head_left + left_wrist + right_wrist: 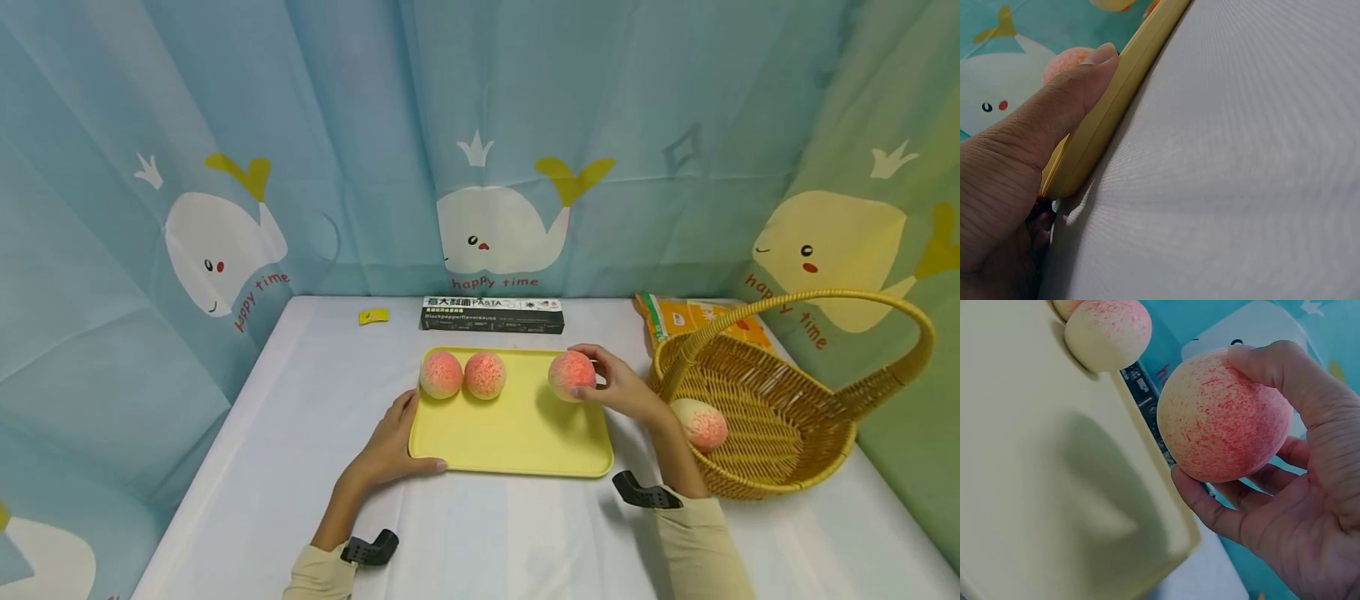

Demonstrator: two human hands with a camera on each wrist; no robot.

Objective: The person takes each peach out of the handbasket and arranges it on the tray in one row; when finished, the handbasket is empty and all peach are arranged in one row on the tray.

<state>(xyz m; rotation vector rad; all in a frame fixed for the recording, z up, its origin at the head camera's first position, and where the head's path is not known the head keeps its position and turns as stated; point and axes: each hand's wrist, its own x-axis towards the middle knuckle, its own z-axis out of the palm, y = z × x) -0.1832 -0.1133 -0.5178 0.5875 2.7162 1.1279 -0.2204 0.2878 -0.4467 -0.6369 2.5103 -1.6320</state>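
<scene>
On the tray in left grip sit two peaches, right grip holding another.

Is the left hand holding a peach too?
No, the left hand grips the near left corner of the tray, while the right hand holds a peach.

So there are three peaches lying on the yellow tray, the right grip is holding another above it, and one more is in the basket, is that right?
Not quite: only two peaches lie on the yellow tray, as the head view shows. The right grip does hold another peach above it, and one more peach is in the basket.
</scene>
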